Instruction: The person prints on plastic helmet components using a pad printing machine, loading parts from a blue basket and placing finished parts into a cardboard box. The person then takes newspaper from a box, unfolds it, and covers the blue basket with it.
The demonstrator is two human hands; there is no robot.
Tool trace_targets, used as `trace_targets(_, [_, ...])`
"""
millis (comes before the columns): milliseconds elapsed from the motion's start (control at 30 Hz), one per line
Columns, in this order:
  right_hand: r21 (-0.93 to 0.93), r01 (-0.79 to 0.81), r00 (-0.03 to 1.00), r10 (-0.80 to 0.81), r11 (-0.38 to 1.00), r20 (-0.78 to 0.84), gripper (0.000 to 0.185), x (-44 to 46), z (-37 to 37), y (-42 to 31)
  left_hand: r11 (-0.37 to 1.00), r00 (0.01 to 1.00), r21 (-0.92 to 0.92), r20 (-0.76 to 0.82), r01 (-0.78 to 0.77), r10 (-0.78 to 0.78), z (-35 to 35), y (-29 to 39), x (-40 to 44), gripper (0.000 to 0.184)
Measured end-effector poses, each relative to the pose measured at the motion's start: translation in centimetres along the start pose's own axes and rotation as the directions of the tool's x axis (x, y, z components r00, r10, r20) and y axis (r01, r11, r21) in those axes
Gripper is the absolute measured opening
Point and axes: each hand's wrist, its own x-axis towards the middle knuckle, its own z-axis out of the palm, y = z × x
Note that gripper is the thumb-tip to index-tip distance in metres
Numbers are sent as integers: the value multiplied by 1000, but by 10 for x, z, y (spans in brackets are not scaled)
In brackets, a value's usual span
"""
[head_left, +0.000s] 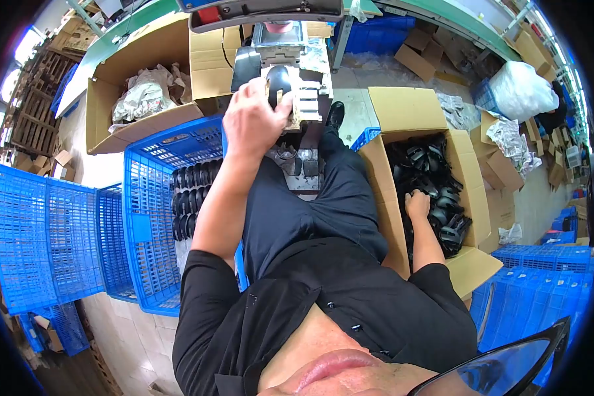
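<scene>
My left hand (254, 122) is closed around a glossy black rounded part (279, 80), with the thumb on its near right side. That part sits at the metal fixture (307, 99) of a bench machine (280, 36). Down to the right, my right hand (418, 204) reaches into an open cardboard box (409, 112) among loose black plastic parts (447, 214). Its fingers are curled, and what they grip is hidden among the parts.
Left of my legs stands a blue plastic crate (138, 228) with rows of black curved parts (195, 198). Behind it is a cardboard box (102, 92) with crumpled paper. More blue crates (541, 290) stand at right. A green bench (455, 30) runs along the back.
</scene>
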Motion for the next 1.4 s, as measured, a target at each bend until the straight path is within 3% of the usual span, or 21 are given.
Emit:
trace_targets(33, [30,31,995,-28,999,-101,32,-2,4,2,999,999,41,49,1,-3,8,3,7,56])
trace_targets(100, [9,-53,994,54,999,-90,31,-2,-5,1,996,991,93,135,3,-16,24,5,17,55])
trace_targets(167, [37,-118,983,122,992,-139,32,1,-9,1,994,996,106,84,-24,15,33,4,20,50])
trace_targets(267, [233,-262,926,312,937,-211,36,20,-5,17,999,999,40,-16,33,-33,24,9,18,43])
trace_targets(300, [294,-241,922,313,925,-229,39,28,1,30,999,997,9,-51,54,-53,18,11,15,41])
trace_targets(367, [513,-290,889,426,808,-169,36,32,-8,41,995,996,-97,-71,39,-46,-1,9,1,36])
trace_targets(433, [762,-358,848,530,540,24,25,74,26,88,980,995,-194,-74,51,-67,-20,-4,-18,33])
trace_targets(500, [858,-277,873,486,433,37,14,65,5,80,918,951,-251,95,308,-294,-38,-30,-44,35])
trace_targets(533, [888,-248,890,452,387,52,16,59,-9,74,847,879,-243,205,472,-431,-52,-44,-60,37])
trace_targets(633, [941,-153,924,382,302,28,15,59,-27,64,718,707,-86,288,691,-646,-54,-134,-128,45])
trace_targets(700, [962,-91,958,286,257,15,26,59,-43,48,643,594,103,297,759,-748,-43,-208,-203,48])
trace_targets(800, [982,-55,990,140,179,30,47,69,-63,20,431,281,379,391,819,-877,-41,-271,-318,49])
trace_targets(867, [989,-38,998,-41,146,44,43,74,-81,-3,432,92,535,547,726,-832,-41,-287,-372,47])
trace_targets(933, [995,-14,978,-206,102,35,40,77,-103,-35,488,46,602,599,633,-799,-31,-288,-422,42])
trace_targets(967, [996,-13,958,-285,84,37,39,74,-116,-57,445,-40,623,608,644,-793,-34,-277,-425,42])
trace_targets(1100, [999,-44,866,-499,8,42,36,47,-159,-156,378,-66,649,552,660,-831,-18,-257,-451,52])
trace_targets(1167, [996,-84,827,-560,-28,54,36,33,-174,-193,429,8,628,558,650,-830,-10,-257,-460,49])
trace_targets(1267, [995,-82,785,-618,-49,34,38,19,-186,-229,468,67,614,560,636,-826,-2,-255,-462,46])
trace_targets(1400, [997,-75,729,-684,-34,32,42,7,-200,-257,472,68,616,562,630,-824,8,-254,-462,45])
